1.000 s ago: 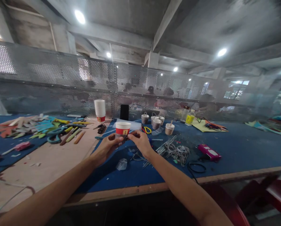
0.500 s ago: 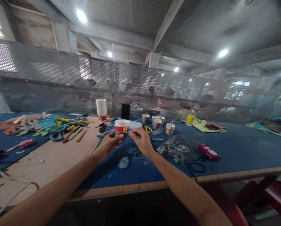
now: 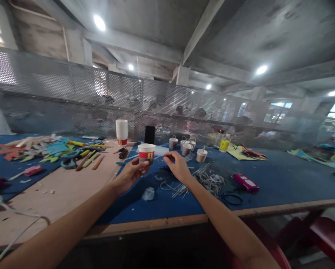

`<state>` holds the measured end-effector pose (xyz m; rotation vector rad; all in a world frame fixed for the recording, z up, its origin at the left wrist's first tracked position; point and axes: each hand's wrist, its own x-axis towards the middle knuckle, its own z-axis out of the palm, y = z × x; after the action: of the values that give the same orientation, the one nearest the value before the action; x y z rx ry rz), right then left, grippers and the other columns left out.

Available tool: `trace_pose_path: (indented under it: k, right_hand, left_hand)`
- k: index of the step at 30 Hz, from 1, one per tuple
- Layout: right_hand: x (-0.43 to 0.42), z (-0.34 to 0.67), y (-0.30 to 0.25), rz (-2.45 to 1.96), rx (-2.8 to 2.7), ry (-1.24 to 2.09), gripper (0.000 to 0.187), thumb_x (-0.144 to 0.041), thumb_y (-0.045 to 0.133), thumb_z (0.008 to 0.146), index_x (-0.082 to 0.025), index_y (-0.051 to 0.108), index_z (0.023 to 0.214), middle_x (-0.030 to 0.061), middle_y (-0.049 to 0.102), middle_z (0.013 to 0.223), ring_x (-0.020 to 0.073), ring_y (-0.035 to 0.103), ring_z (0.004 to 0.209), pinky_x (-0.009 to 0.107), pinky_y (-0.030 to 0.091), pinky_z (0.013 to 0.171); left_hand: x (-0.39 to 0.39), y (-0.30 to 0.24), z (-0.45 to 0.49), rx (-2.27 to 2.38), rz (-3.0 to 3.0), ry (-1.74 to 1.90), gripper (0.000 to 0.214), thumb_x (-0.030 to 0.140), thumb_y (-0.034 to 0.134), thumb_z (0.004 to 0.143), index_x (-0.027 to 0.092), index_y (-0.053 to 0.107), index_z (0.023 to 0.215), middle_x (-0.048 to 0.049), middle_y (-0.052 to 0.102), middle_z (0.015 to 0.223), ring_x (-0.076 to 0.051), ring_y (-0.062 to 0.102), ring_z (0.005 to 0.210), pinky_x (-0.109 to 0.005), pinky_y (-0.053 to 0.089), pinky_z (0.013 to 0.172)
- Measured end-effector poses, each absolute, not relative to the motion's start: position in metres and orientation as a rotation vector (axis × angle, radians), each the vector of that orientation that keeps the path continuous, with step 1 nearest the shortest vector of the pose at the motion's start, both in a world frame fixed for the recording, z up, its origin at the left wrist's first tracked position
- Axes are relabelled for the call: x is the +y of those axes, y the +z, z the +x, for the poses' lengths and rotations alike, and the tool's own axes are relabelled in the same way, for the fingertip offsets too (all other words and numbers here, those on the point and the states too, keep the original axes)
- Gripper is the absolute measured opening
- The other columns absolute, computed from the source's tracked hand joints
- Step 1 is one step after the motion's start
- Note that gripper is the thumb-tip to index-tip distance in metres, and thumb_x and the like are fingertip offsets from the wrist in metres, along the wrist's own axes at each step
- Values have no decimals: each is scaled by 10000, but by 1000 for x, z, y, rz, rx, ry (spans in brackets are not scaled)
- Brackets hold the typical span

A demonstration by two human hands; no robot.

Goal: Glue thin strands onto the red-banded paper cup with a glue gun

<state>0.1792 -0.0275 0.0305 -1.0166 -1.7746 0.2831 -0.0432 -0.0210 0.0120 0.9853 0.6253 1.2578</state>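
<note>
My left hand [image 3: 132, 172] is closed around the lower part of a paper cup [image 3: 146, 151] with a white rim and a red band. The cup is upright, held above the blue table covering. To its right, apart from the cup, my right hand [image 3: 179, 168] has its thumb and index finger brought together; what is between them, if anything, cannot be made out. Below that hand lies a tangle of grey cord [image 3: 212, 183] with thin metal rods [image 3: 181, 190]. A crumpled clear plastic piece [image 3: 148, 194] is on the table nearer to me.
Behind are a stack of paper cups [image 3: 122, 131], a black phone [image 3: 150, 134] and several small grey cups [image 3: 187, 148] with wire loops. Scissors [image 3: 68, 160] and tools lie left. A yellow-labelled bottle [image 3: 225, 143] and magenta device [image 3: 246, 183] are right. A perforated metal screen [image 3: 122, 89] stands behind.
My right hand has moved away from the cup, to the right. My left hand still holds the cup in nearly the same place. The view has shifted slightly.
</note>
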Motion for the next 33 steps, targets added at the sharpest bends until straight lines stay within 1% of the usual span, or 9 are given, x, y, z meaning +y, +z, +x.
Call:
trace_pose_path:
  k: [4, 6, 9, 12, 15, 20, 26, 29, 33]
  right_hand:
    - [-25, 167, 22, -992, -1731, 534, 264, -402, 676, 919, -184, 695, 1067, 82, 764, 1080, 210, 722, 982, 336, 541, 923]
    - [-24, 157, 19, -965, -1700, 599, 256, -384, 723, 877, -183, 702, 1033, 74, 772, 1040, 210, 728, 949, 333, 552, 904]
    - [-22, 143, 16, -940, -1698, 574, 124, -303, 717, 864, -195, 716, 925, 42, 771, 929, 199, 720, 887, 328, 555, 893]
    - [-24, 136, 14, -903, -1739, 493, 78, -250, 684, 878, -204, 729, 921, 34, 767, 927, 190, 713, 872, 324, 553, 900]
    - [-27, 133, 12, -874, -1769, 427, 100, -232, 663, 891, -207, 739, 951, 46, 766, 974, 194, 715, 905, 325, 550, 922]
    - [-28, 134, 10, -869, -1750, 472, 134, -262, 643, 920, -212, 746, 990, 50, 770, 1010, 199, 722, 949, 323, 554, 935]
    - [-28, 137, 9, -814, -1844, 341, 195, -229, 599, 956, -225, 770, 1050, 66, 743, 1051, 202, 693, 1009, 331, 532, 979]
    - [-30, 138, 9, -807, -1896, 301, 239, -189, 592, 956, -230, 779, 1099, 78, 721, 1085, 209, 674, 1040, 349, 522, 1002]
    - [-31, 140, 9, -806, -1915, 394, 285, -177, 611, 946, -243, 774, 1171, 77, 705, 1133, 206, 668, 1087, 356, 514, 1037]
  left_hand:
    - [-18, 7, -44, 607, 1015, 1235, 324, 118, 899, 716, 144, 761, 1008, -47, 765, 919, -102, 664, 668, -204, 555, 638]
    - [-17, 6, -44, 583, 1021, 1237, 349, 99, 898, 709, 144, 756, 1024, -41, 757, 907, -102, 664, 669, -202, 550, 633]
    - [-18, 7, -44, 570, 1017, 1251, 384, 78, 901, 690, 146, 745, 1034, -35, 747, 888, -106, 668, 677, -209, 551, 644]
    - [-18, 8, -44, 568, 1021, 1250, 372, 88, 908, 683, 147, 739, 1010, -38, 745, 880, -111, 668, 681, -218, 548, 653]
    - [-18, 8, -44, 574, 1035, 1242, 371, 118, 919, 684, 150, 752, 1014, -47, 756, 902, -119, 678, 719, -223, 544, 675]
    - [-18, 7, -43, 583, 1040, 1243, 366, 161, 933, 677, 134, 772, 1004, -65, 773, 917, -132, 693, 754, -227, 540, 695]
    - [-17, 8, -41, 571, 1004, 1247, 355, 126, 941, 654, 141, 775, 968, -74, 792, 961, -160, 731, 844, -256, 587, 832]
    - [-19, 10, -41, 606, 1002, 1265, 328, 124, 934, 668, 134, 780, 957, -83, 800, 959, -169, 734, 855, -255, 593, 825]
    - [-22, 13, -42, 614, 1026, 1268, 282, 170, 922, 702, 123, 787, 945, -93, 806, 935, -170, 734, 831, -249, 593, 804]
